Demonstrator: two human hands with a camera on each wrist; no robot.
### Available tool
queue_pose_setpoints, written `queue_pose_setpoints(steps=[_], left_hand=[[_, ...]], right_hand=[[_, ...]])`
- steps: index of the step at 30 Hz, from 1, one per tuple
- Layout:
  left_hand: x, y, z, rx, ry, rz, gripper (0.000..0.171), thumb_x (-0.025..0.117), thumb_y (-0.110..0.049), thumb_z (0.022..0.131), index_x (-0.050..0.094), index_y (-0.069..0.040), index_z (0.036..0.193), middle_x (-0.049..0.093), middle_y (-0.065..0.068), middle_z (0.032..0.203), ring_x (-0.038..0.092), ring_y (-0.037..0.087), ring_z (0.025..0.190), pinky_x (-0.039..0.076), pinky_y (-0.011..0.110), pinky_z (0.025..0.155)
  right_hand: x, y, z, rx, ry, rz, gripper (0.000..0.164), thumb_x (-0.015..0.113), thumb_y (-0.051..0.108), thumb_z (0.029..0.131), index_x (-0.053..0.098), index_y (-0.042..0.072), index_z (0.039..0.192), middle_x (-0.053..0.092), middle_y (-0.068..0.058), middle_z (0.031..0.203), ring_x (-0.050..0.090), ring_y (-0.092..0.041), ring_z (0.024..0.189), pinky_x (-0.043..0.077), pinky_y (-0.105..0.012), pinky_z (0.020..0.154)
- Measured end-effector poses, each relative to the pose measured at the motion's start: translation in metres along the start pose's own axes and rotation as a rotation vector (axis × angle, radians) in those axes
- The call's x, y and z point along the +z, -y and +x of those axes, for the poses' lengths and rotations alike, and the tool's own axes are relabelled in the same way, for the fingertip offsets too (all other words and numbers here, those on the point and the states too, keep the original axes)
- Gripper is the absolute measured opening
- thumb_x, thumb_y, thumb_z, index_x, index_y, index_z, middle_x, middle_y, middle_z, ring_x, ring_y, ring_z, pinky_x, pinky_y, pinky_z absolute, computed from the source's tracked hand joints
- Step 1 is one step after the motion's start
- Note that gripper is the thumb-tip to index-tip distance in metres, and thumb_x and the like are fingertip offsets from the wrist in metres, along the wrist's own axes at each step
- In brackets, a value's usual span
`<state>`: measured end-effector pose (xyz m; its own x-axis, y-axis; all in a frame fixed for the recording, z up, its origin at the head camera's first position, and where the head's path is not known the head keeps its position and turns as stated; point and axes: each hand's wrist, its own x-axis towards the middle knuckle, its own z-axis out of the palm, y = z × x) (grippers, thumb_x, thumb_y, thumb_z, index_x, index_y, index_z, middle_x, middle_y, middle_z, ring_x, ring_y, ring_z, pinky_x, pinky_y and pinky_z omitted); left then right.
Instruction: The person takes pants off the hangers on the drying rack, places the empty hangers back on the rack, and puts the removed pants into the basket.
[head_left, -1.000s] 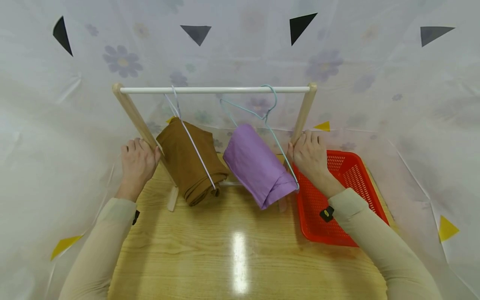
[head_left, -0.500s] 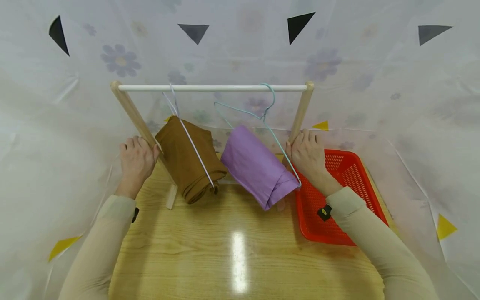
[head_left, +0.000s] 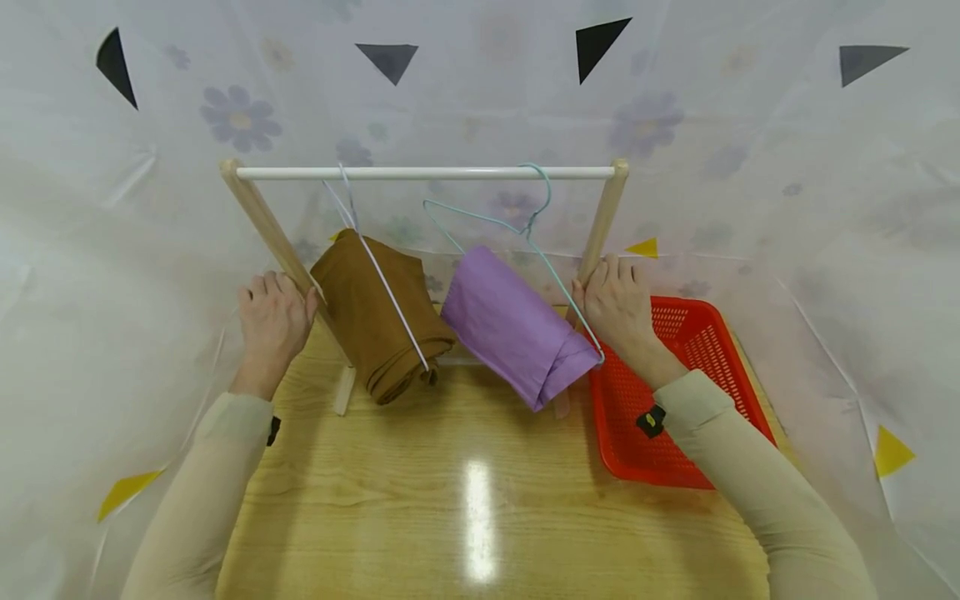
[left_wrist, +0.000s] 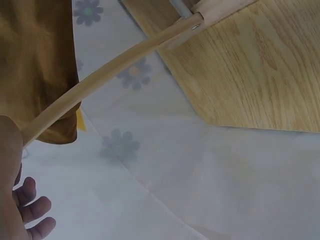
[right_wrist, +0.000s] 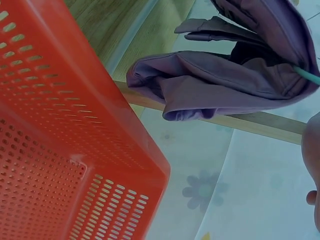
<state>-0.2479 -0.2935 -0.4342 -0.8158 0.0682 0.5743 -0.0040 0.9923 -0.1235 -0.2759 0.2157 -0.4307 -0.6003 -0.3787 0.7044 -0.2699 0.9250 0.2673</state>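
Observation:
A small wooden clothes rack (head_left: 272, 229) with a white top rail (head_left: 450, 173) stands on the table. My left hand (head_left: 273, 321) holds its left post, thumb on the inner side. My right hand (head_left: 617, 304) holds the right post at about the same height. Folded brown cloth (head_left: 382, 312) hangs over a pale lilac hanger (head_left: 386, 287) on the left of the rail. To its right, folded purple cloth (head_left: 513, 321) hangs on a light-blue hanger (head_left: 551, 268), both tilted down to the right. The left wrist view shows several fingertips (left_wrist: 37, 207) beside the post.
A red plastic basket (head_left: 615, 454) sits on the table (head_left: 375, 500) to the right of the rack, partly under my right forearm. White flowered sheeting (head_left: 465, 100) with black and yellow triangles surrounds the table at the back and sides.
The light-blue hanger with the purple cloth has swung slightly, its left end shifting left and its lower right end a little right. Both hands stay on the posts; the whole view has shifted slightly.

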Motion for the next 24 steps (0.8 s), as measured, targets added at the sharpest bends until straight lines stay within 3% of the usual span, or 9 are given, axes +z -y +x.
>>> queue_pose_setpoints(steps=[7,11,16,24], left_hand=[[-0.011,-0.008,-0.015,-0.039,-0.079,-0.043,0.054,0.043,-0.043,0.099,0.046,0.007,0.079,0.056,0.031,0.086,0.050,0.045,0.077,0.040,0.054,0.063],[-0.023,-0.015,-0.020,-0.051,-0.096,-0.066,0.058,0.040,-0.047,0.099,0.048,0.009,0.084,0.058,0.033,0.093,0.052,0.047,0.083,0.041,0.055,0.065],[-0.041,-0.028,-0.023,-0.014,-0.106,-0.063,0.069,0.033,-0.055,0.099,0.051,0.012,0.092,0.059,0.034,0.098,0.054,0.048,0.087,0.043,0.054,0.068],[-0.064,-0.056,-0.022,0.061,-0.237,-0.085,0.062,0.040,-0.053,0.097,0.052,0.007,0.084,0.059,0.027,0.086,0.053,0.044,0.076,0.042,0.049,0.064]], right_hand=[[0.001,-0.004,0.001,-0.023,-0.035,0.002,0.049,0.037,0.038,0.098,0.050,-0.005,0.077,0.046,-0.018,0.072,0.044,-0.036,0.065,0.036,-0.044,0.061],[0.001,-0.006,0.001,-0.039,-0.038,0.003,0.047,0.041,0.038,0.096,0.050,-0.004,0.079,0.045,-0.017,0.072,0.045,-0.037,0.066,0.036,-0.044,0.061],[0.001,-0.009,0.000,-0.040,-0.035,0.013,0.051,0.036,0.041,0.098,0.049,-0.004,0.079,0.044,-0.016,0.072,0.045,-0.037,0.066,0.036,-0.044,0.062],[0.001,-0.010,0.000,-0.040,-0.040,0.000,0.052,0.033,0.040,0.099,0.050,-0.005,0.078,0.044,-0.016,0.071,0.044,-0.035,0.065,0.035,-0.042,0.060]])
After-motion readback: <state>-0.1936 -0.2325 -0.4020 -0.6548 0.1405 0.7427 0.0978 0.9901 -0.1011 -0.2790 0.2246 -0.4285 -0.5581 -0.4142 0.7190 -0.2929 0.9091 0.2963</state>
